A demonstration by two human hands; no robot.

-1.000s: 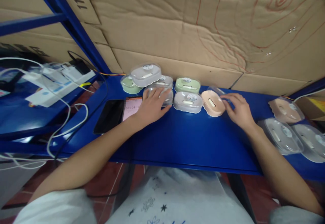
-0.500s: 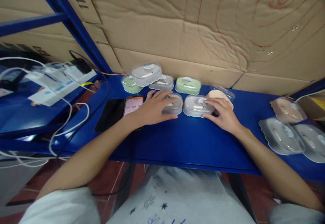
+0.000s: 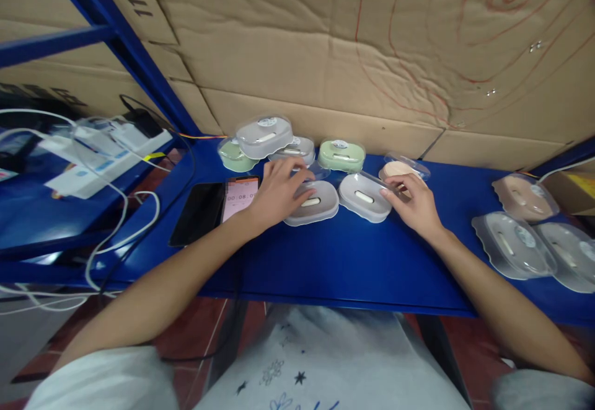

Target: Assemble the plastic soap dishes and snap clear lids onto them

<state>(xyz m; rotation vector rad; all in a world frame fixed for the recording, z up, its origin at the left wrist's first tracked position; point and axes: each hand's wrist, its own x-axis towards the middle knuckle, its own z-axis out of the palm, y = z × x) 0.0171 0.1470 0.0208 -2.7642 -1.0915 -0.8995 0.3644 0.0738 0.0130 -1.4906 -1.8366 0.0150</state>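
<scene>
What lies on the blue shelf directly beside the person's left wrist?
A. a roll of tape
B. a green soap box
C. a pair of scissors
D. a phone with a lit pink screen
D: the phone with the lit pink screen lies on the blue shelf right at the wrist of the left hand, next to a dark phone.

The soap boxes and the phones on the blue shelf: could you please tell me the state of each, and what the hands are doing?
Grey box under left hand: lidded, tilted.
Grey box at right hand: lidded, tilted.
Peach box: open, clear lid behind it.
Green box: lidded, flat.
Stacked grey box: lidded, resting on others.
Pink-screen phone: on, showing a timer.
Black phone: screen dark.
Left hand: gripping its box.
Right hand: gripping its box.
</scene>
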